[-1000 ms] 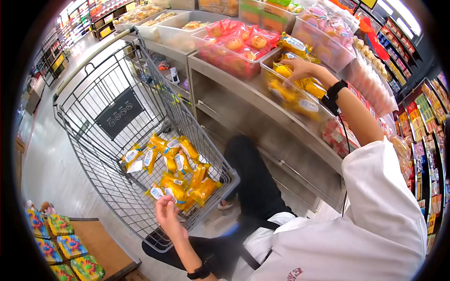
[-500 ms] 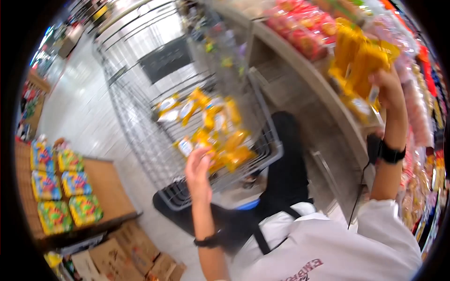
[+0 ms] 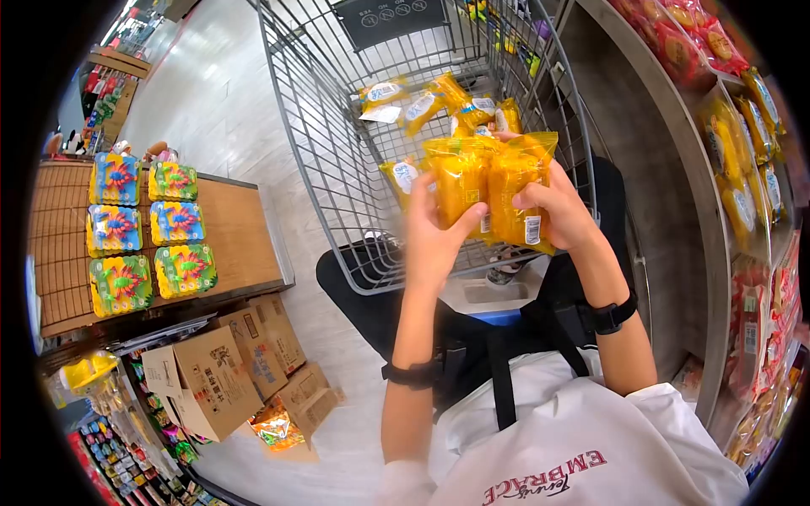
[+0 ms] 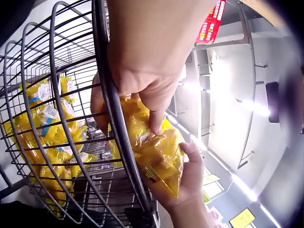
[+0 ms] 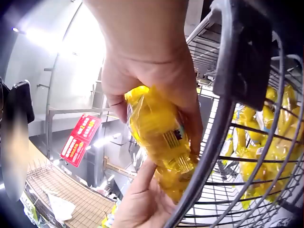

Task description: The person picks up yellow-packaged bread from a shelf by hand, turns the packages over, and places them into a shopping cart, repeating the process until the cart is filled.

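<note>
Yellow packets point(image 3: 462, 181) are held between both hands over the near end of the shopping cart point(image 3: 316, 181). My left hand point(image 3: 434, 232) grips them from the left, thumb across the front; my right hand point(image 3: 561, 211) grips a packet at the right with its thumb on it. Both hands also show round the packets point(image 4: 159, 152) in the left wrist view, and in the right wrist view round the packets point(image 5: 164, 133). More yellow packets point(image 3: 422, 108) lie in the cart, partly hidden behind the held ones.
At the right, a shelf edge point(image 3: 688, 152) carries a clear bin of yellow packets point(image 3: 734, 198) and red packs point(image 3: 675, 51). Colourful toy packs point(image 3: 116, 229) stand on a wooden display point(image 3: 236, 228) at the left, with cardboard boxes point(image 3: 215, 384) on the floor below.
My right hand has come from the shelf bin to the cart with yellow packets. My left hand, earlier near the cart's edge without a packet, now grips them too. The view has turned toward the cart.
</note>
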A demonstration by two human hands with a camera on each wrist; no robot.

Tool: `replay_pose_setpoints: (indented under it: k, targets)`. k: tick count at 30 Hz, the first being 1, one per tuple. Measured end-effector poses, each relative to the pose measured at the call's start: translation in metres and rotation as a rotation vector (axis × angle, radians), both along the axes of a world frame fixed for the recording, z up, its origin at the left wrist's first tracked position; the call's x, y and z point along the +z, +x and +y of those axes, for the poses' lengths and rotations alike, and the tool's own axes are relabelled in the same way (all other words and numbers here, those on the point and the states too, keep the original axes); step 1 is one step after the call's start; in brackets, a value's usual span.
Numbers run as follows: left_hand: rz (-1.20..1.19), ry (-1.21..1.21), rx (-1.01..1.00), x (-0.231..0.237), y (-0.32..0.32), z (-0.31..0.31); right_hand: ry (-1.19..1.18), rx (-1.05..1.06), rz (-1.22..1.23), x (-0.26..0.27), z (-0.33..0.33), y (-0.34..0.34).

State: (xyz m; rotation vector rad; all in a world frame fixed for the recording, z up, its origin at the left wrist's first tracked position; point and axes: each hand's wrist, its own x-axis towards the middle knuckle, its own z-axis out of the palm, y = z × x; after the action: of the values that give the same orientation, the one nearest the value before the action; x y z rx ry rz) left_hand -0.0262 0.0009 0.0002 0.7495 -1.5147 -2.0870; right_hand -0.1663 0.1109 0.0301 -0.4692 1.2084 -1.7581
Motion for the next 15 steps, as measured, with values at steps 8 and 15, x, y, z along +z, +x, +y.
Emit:
replay_pose_setpoints:
  k: [8,15]
  targets:
    - [-0.016,-0.282,-0.015,0.005,0.0,0.005,-0.031,-0.105,-0.118,-0.021,0.018,-0.002]
    - [-0.014,-0.337,0.045,-0.001,0.004,0.003,-0.004,-0.162,-0.111,-0.015,0.017,0.001]
